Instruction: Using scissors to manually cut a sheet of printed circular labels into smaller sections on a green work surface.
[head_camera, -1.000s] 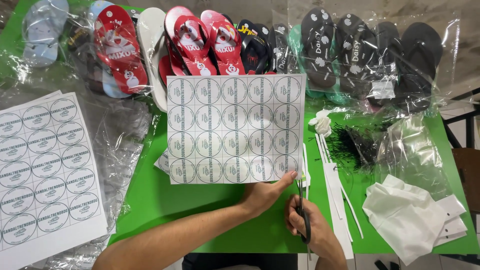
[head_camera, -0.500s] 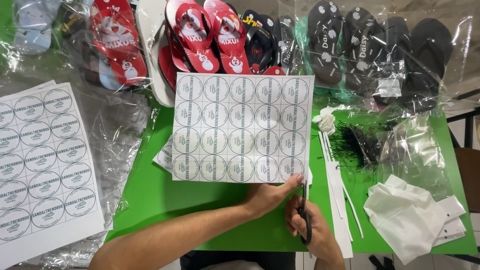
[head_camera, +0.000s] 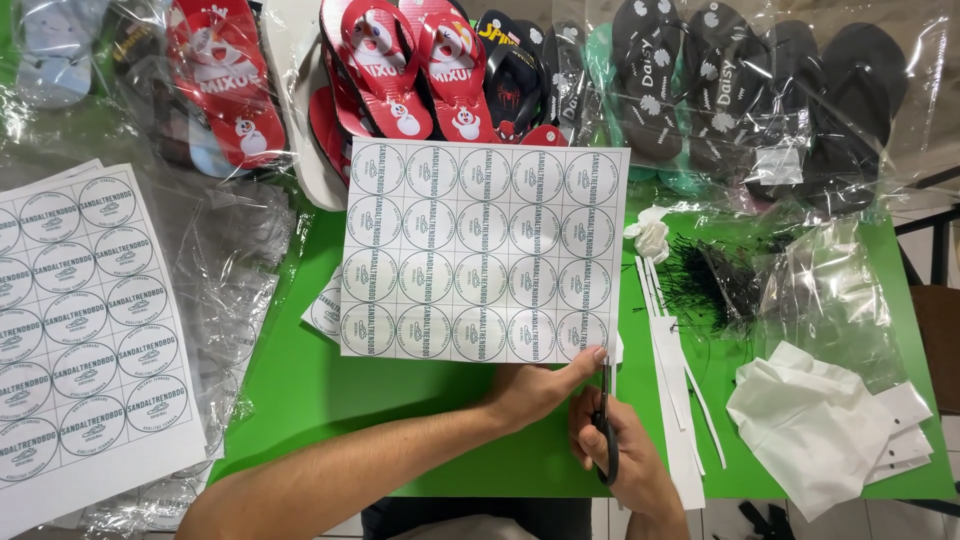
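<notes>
Leftmost, well apart from either grip, one stack of label sheets (head_camera: 85, 330) lies on clear plastic wrap (head_camera: 235, 260); its top sheet shows rows of three round labels, cut off at the frame edge. Next, the left hand (head_camera: 540, 385) pinches the lower right corner of one label sheet (head_camera: 480, 250), five rows of five circles, twenty-five counted, held above the green table (head_camera: 330, 400) with flip-flops (head_camera: 400, 70) in plastic beyond it. Right of that pinch, the right hand (head_camera: 625, 460) is closed round one pair of scissors (head_camera: 607, 425), blades at the sheet's right margin, with several cut paper strips (head_camera: 670, 390) and a white paper pile (head_camera: 820, 425) further right.
</notes>
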